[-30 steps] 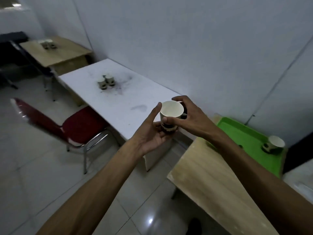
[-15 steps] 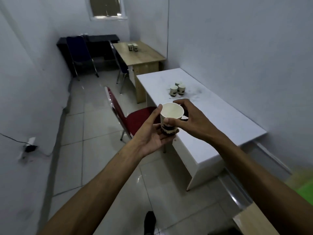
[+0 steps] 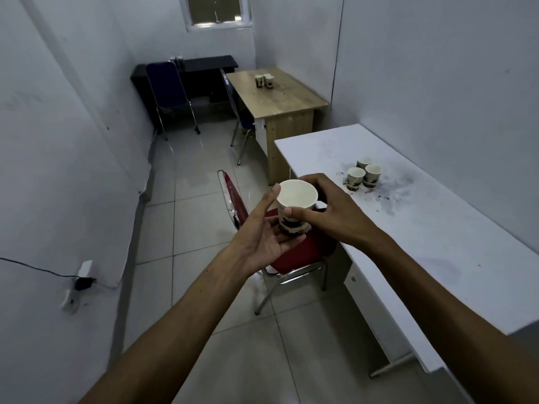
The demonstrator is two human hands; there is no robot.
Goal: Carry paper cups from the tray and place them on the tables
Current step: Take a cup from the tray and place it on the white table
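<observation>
1. Left hand [image 3: 264,237] lies open under the paper cup [image 3: 295,209], fingertips propping its base; right hand [image 3: 329,212] pinches the wall just below the rim.
2. Cup's upright in mid-air, above the red chair [image 3: 294,252], just beside the white tabletop [image 3: 437,237].
3. Looks empty, so probably light and squashy. I'd grip low, gently.
4. Three cups [image 3: 364,176] already stand there.
</observation>
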